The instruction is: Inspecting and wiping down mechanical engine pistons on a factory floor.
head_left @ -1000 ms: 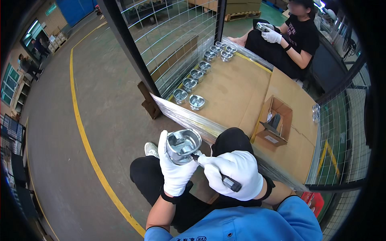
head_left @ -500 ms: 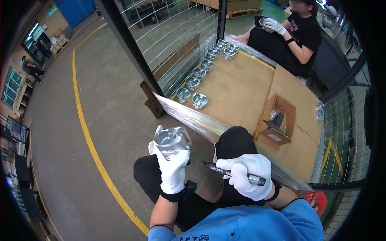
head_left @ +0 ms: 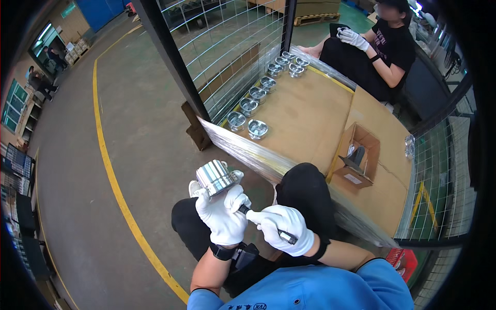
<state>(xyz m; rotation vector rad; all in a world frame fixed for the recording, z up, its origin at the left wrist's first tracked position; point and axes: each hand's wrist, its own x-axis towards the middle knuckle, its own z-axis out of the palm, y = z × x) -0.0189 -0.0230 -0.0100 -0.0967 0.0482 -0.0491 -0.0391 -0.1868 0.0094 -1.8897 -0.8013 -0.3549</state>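
Note:
My gloved left hand (head_left: 223, 219) is closed around a shiny metal piston (head_left: 214, 176), lifted over my knees and tilted so its ribbed side shows. In my gloved right hand (head_left: 287, 230) is a black marker pen (head_left: 285, 236), mostly covered by the fingers. The pen's front end meets the left fingers, where a short black piece, seemingly its cap, pokes out; whether the cap is on the pen I cannot tell.
Several pistons (head_left: 257, 129) line the left and far edges of a cardboard-covered platform (head_left: 310, 119). On it stands an open cardboard box (head_left: 356, 155). A wire-mesh fence (head_left: 222, 57) rises at the left. A gloved co-worker (head_left: 390, 57) sits at the far right.
My right hand has moved left with the marker pen, up to my left hand. The left hand has turned the piston, so its side now shows instead of its hollow end.

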